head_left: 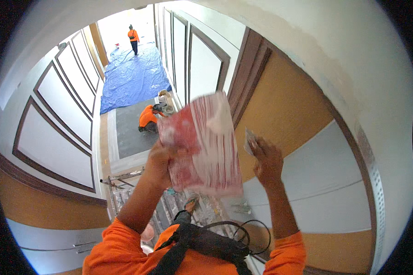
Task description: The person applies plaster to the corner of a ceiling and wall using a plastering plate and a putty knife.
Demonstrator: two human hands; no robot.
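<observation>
A red board point(179, 130) smeared with streaks of whitish putty point(214, 133) is held up in front of me. My left hand point(160, 158) grips its left side, and the board hides part of the fingers. To the right of the board, a little apart from it, my right hand point(268, 158) is closed round a putty knife point(249, 141). The knife's small pale blade points up and left toward the board. Most of its handle is hidden in my fingers.
Below me is a scaffold platform point(167, 208), spattered with pale paint, and one foot shows on it. A co-worker point(147, 117) crouches by buckets point(163, 95) on the floor; another person point(133, 39) stands on blue tarp point(135, 78). Panelled walls point(62, 110) flank the corridor.
</observation>
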